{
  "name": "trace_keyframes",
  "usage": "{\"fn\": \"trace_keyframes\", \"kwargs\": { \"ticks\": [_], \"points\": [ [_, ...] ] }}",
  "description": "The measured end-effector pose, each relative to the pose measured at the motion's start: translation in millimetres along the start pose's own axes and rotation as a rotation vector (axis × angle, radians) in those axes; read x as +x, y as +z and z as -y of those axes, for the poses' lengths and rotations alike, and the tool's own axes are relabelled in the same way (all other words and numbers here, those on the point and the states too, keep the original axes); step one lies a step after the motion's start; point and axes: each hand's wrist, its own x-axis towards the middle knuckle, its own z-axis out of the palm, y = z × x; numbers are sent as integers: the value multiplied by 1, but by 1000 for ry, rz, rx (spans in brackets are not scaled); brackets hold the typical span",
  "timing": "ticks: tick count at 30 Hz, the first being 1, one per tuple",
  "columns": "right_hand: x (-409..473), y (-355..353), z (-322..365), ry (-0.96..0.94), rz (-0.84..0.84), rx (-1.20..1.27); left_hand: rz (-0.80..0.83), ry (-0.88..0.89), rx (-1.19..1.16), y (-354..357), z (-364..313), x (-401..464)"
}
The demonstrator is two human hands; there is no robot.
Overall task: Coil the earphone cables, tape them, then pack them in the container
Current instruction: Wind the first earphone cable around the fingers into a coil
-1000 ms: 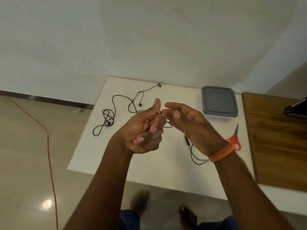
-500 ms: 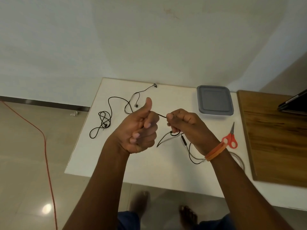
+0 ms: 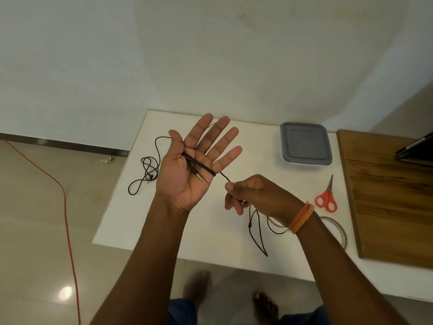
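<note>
A: Which step is this?

B: Coiling, I'd say, and only just begun. The left hand (image 3: 198, 160) is held up flat above the bench (image 3: 225, 233), palm up, fingers spread wide and straight. A black earphone cable (image 3: 201, 168) lies across that palm, and its metal plug (image 3: 199, 176) rests near the heel of the hand.

A: And the other hand?

B: The right hand (image 3: 248, 193) has a narrow grip: fingers curled, pinching the same cable just beside the left palm. The short stretch between the two hands looks taut.

A: Where is the rest of the cable?

B: It hangs from the right hand in loose loops down to the bench front. It is thin and limp, with a small dark lump partway down; I can't tell what that is.

A: What does the next move call for?

B: Probably carrying the cable round the open fingers, keeping light tension so the turns sit together, while something pins the plug end. Slack loops could slide off.

A: Any other pieces?

B: A second earphone cable (image 3: 150, 170) lies tangled at the left of the bench, untouched. The container (image 3: 305, 144) stands at the back right with its grey lid on. The scissors (image 3: 326, 198) with red handles lie in front of it, and a tape roll (image 3: 339, 228) shows partly behind the right wrist.
</note>
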Motion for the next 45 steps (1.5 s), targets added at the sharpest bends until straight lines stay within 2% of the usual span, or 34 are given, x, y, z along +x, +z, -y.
{"fn": "trace_keyframes", "kwargs": {
  "ticks": [5,9,11,17,20,23,25,29,32,35,40,45],
  "points": [
    [0,1,1,46,92,-130,-130,45,61,0,2,3],
    [-4,3,1,110,271,-152,-314,21,171,3,8,7],
    [-5,3,4,130,298,-117,-417,40,242,2,9,8],
    [-10,-5,10,155,120,36,-575,102,413,-2,4,6],
    [-8,-9,8,127,17,51,-607,62,620,0,7,5],
    [-6,-15,7,108,-98,50,-598,37,906,5,17,4],
    [-7,-17,8,97,-137,20,-564,19,994,6,24,4],
    [-12,-15,14,16,-111,-32,-523,-6,1143,3,27,5],
    [-14,-14,17,-38,-92,-21,-448,-38,1462,-2,28,5],
    [-15,-17,16,-71,-119,-13,-324,-173,1715,-4,34,1],
    [-18,-25,9,-56,-144,-52,-318,-264,1682,1,32,-1],
    [-19,-31,6,-120,-246,85,-223,-433,1535,15,29,-2]
  ]
}}
